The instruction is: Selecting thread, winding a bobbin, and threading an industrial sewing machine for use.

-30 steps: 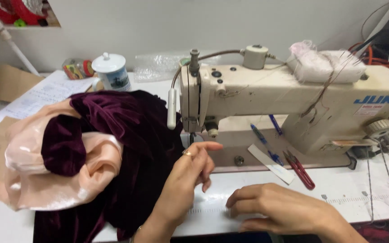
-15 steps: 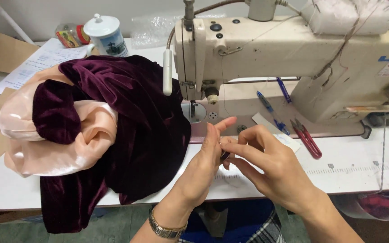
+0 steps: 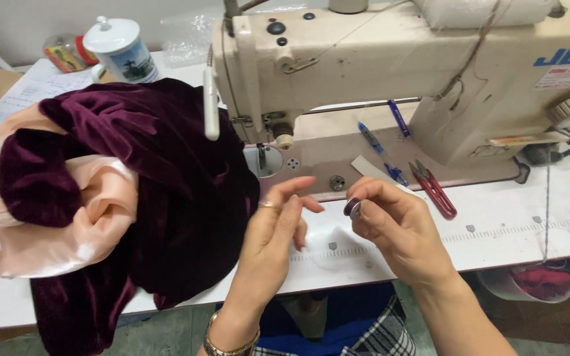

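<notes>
A person seated at a cream industrial sewing machine (image 3: 390,72) pinches a small round bobbin (image 3: 352,207), wound with dark thread, between the thumb and fingertips of the right hand (image 3: 397,231), just in front of the machine bed. The left hand (image 3: 275,231) hovers beside it with fingers loosely spread, gripping nothing (a ring shows on one finger); any thread between the hands is too fine to make out. A heap of plum velvet fabric (image 3: 166,178) lined with peach satin (image 3: 41,224) lies pushed to the left, not under the needle, so stitching appears on hold: the bobbin is out of the machine and remains to be seated. Red thread snips (image 3: 435,190) and blue pens (image 3: 380,151) rest on the bed.
</notes>
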